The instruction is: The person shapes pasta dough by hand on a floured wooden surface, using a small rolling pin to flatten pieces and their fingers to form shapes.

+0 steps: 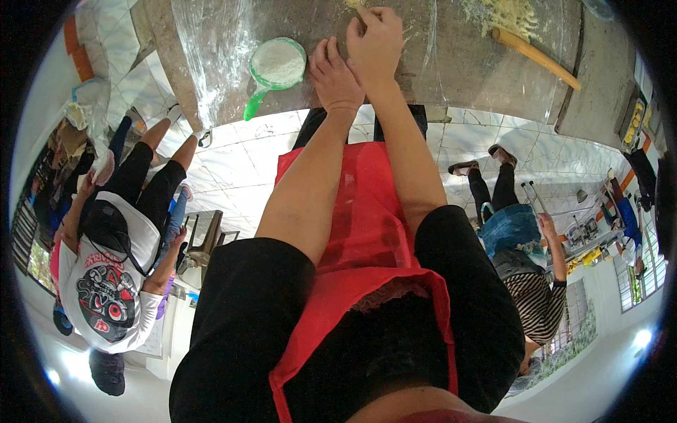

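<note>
My left hand [334,74] lies palm down on the floured table [211,58], its fingers together and nothing seen in it. Beside it, touching near the wrist, my right hand [375,45] reaches farther over the table. Its index finger meets a small piece of yellow dough [353,3] at the picture's top edge; whether the fingers grip it cannot be told. Left of my left hand stands a green plastic cup with a handle [277,63], holding white flour. A wooden rolling pin [537,58] rests at the right, its upper end by yellow crumbs [505,16].
Clear plastic film with flour streaks covers parts of the table. At the far right is a tray of yellow pieces [633,122]. One person [113,269] stands at the left, another [523,269] at the right. A chair [203,238] stands behind on the left.
</note>
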